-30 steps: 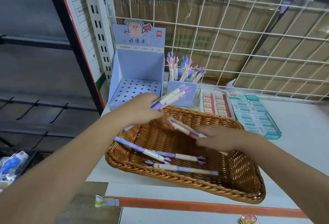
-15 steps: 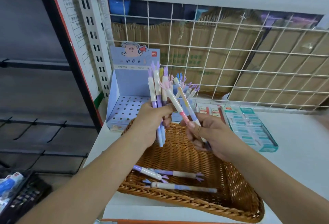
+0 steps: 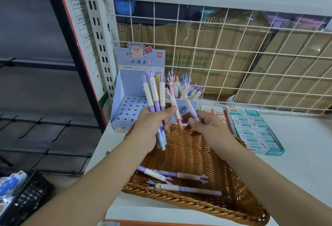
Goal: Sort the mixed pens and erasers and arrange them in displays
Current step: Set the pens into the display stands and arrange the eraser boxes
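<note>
While three pens (image 3: 186, 189) lie in the wicker basket (image 3: 206, 153), the left hand (image 3: 150, 128) grips an upright bundle (image 3: 154, 91) (tops together, probably for slotting into the perforated display (image 3: 129, 107)), and the right hand (image 3: 203, 123) pinches another pen (image 3: 188, 102).

Hands sorting pens, several parts hidden or unreadable.
The left hand (image 3: 150, 130) hides the middle of its pen bundle (image 3: 154, 92). The single pen (image 3: 189, 103) pinched by the right hand (image 3: 206, 126) is motion-blurred. Both hands cover part of the blue pen cup (image 3: 185, 113). Print on the pig display card (image 3: 140, 62) is too small to read. The left edge cuts off a black crate (image 3: 28, 198).
</note>
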